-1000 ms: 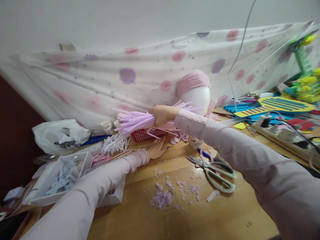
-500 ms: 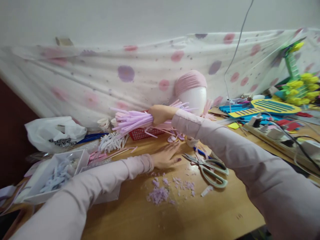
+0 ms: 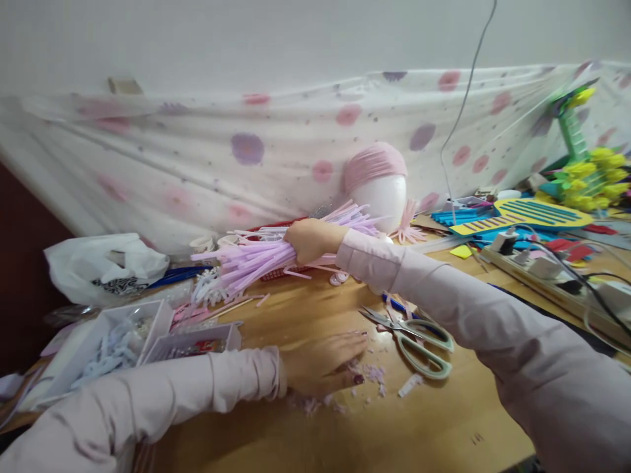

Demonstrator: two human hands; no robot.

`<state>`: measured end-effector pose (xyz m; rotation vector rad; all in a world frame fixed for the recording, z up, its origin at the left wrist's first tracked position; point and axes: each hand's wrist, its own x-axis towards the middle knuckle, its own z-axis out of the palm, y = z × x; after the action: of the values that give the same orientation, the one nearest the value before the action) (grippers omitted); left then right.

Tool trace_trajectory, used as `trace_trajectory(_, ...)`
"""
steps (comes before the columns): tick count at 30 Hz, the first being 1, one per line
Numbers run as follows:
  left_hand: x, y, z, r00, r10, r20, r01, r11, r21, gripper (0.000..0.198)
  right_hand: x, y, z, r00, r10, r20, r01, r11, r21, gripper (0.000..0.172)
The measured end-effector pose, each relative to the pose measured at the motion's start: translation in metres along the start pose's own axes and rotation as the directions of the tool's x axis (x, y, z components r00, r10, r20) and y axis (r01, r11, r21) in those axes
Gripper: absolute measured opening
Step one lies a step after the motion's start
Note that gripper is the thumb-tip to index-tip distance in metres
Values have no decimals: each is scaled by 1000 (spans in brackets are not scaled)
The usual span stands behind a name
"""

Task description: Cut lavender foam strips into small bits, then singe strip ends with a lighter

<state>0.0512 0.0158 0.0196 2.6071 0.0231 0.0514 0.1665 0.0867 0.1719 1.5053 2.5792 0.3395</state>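
Head cam: R hand (image 3: 311, 240) closed round the middle of a thick bundle of lilac fuzzy stems (image 3: 254, 257) — held roughly level, ends sticking out both sides, over the red basket (image 3: 272, 275) at the back of the table (image 3: 394, 433). L hand (image 3: 320, 368) palm down, fingers stretched out, a bit blurred, nothing seen in its grip; it's low over the lilac scraps (image 3: 375, 374), some hidden under it. Can't tell how firmly it presses. Scissors (image 3: 419, 351) lie just R of the scraps, blades slightly apart, pointing toward the back L. Behind the R wrist — white rounded form w/ pink cover (image 3: 377, 165) on top. Far L: white plastic bag (image 3: 106, 263), w/ white box (image 3: 160, 318) of pale pieces nearer the front.
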Motion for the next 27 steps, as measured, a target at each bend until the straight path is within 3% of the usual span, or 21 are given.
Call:
trace_trajectory(2, -3, -5, -1, 985, -138, -102, 140, 990, 9, 65, 0, -5, -1, 1000, -3, 29, 3, 1000, 6, 42)
trace_trajectory(4, -4, -19, -2, 907, -363, -216, 373, 928, 9, 68, 1, -9, 1, 998, -1, 60, 0, 1000, 20, 44)
trace_trajectory(5, -3, -27, -2, 871, -436, -224, 449, 894, 6, 69, 2, -10, 4, 997, -1, 75, -1, 1000, 28, 45)
trace_trajectory(6, -2, -34, -2, 864, -458, -210, 471, 882, 18, 69, 4, -10, 9, 996, 0, 93, -3, 999, 36, 45)
trace_trajectory(10, 13, -44, 5, 925, -351, -148, 364, 929, 74, 73, 14, -6, 37, 989, 6, 151, -16, 998, 65, 48)
trace_trajectory(12, 27, -42, 8, 916, -360, -178, 376, 925, 63, 78, 21, -3, 53, 987, -4, 159, -6, 998, 62, 51)
trace_trajectory(15, 48, -39, 10, 862, -428, -272, 461, 885, 69, 78, 29, 1, 75, 986, -14, 165, 5, 998, 57, 50)
trace_trajectory(17, 52, -33, 11, 880, -404, -251, 434, 898, 74, 77, 31, 2, 87, 983, -11, 183, 0, 998, 63, 50)
trace_trajectory(20, 37, -15, 15, 939, -314, -139, 317, 948, -1, 79, 30, 1, 99, 984, -5, 179, -12, 996, 91, 55)
trace_trajectory(23, 6, 11, 22, 962, -266, -54, 262, 963, -68, 70, 25, -2, 104, 991, 19, 135, -34, 993, 113, 56)
trace_trajectory(25, -16, 23, 25, 924, -355, -144, 348, 935, -72, 66, 21, -7, 106, 996, 34, 81, -43, 994, 105, 50)
trace_trajectory(27, -34, 26, 26, 836, -471, -281, 483, 875, -30, 69, 17, -16, 107, 999, 48, 12, -49, 995, 85, 44)
